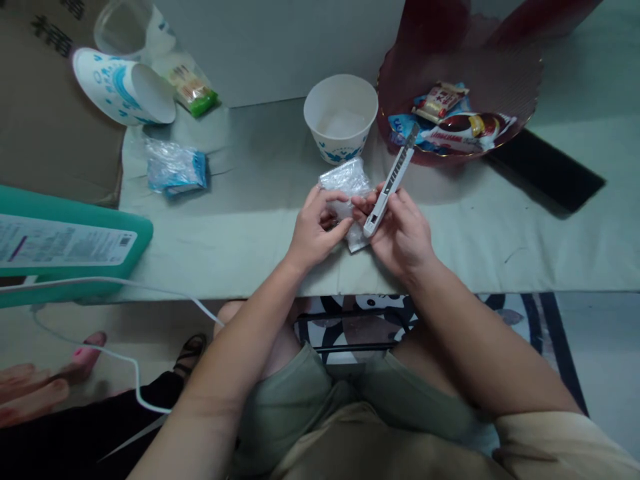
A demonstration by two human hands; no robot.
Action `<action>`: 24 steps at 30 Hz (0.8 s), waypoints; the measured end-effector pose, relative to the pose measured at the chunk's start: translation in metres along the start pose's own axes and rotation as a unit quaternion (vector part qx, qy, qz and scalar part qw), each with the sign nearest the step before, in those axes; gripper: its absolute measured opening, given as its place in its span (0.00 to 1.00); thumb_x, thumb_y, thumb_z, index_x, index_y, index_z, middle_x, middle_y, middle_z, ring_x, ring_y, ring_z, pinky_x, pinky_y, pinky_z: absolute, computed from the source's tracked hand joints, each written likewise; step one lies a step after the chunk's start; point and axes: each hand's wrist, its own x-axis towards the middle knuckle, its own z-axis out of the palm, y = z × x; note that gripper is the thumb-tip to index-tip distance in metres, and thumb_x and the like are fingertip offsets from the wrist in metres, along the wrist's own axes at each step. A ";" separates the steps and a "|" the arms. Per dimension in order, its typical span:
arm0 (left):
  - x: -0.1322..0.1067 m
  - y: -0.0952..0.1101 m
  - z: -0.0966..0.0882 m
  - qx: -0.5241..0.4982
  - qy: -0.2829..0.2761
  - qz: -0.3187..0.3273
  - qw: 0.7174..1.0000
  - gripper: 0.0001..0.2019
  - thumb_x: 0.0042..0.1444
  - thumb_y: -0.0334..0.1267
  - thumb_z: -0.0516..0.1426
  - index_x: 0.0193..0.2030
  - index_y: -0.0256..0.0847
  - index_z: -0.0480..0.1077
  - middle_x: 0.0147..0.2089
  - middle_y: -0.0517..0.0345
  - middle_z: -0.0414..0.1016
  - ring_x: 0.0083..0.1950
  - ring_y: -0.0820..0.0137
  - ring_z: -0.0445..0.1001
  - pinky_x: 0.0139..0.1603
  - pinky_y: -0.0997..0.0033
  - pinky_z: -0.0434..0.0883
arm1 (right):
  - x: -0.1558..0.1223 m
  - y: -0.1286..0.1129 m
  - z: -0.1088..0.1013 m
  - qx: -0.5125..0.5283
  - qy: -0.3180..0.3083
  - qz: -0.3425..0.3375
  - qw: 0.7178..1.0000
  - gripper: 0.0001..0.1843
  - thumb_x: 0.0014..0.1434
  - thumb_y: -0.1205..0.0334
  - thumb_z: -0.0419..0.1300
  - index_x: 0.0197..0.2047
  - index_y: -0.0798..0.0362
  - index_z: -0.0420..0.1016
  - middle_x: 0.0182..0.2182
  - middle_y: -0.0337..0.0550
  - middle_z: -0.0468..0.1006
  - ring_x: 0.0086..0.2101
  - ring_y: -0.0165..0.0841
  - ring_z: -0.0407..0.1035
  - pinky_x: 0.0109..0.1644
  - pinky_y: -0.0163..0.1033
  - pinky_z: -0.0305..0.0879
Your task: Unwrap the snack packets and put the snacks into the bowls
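My left hand [316, 230] pinches a small clear plastic packet [346, 181] at the near middle of the table. My right hand [404, 230] is closed round a white utility knife [391, 184], whose blade end points up and away toward the red bowl. Fingers of the right hand also touch the packet. Both hands meet just above the table's front edge. A white paper cup [341, 117] with blue print stands upright just behind the packet.
A dark red bowl [520, 80] with wrapped snacks sits at the back right. At the left lie a tipped paper cup [124, 88], a clear plastic cup [125, 27], a blue-and-clear packet [175, 167], a teal box [75, 243] and a white cable [120, 357]. Another person's foot [90, 350] shows bottom left.
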 end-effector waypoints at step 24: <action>0.002 -0.008 -0.003 0.093 0.101 -0.031 0.990 0.05 0.57 0.38 0.66 0.39 0.41 0.78 0.64 0.49 0.69 0.45 0.70 0.79 0.36 0.73 0.78 | -0.010 -0.010 0.003 -0.279 0.021 -0.064 0.958 0.24 0.54 0.37 0.70 0.41 0.47 0.75 0.29 0.34 0.74 0.24 0.27 0.65 0.29 0.37 0.68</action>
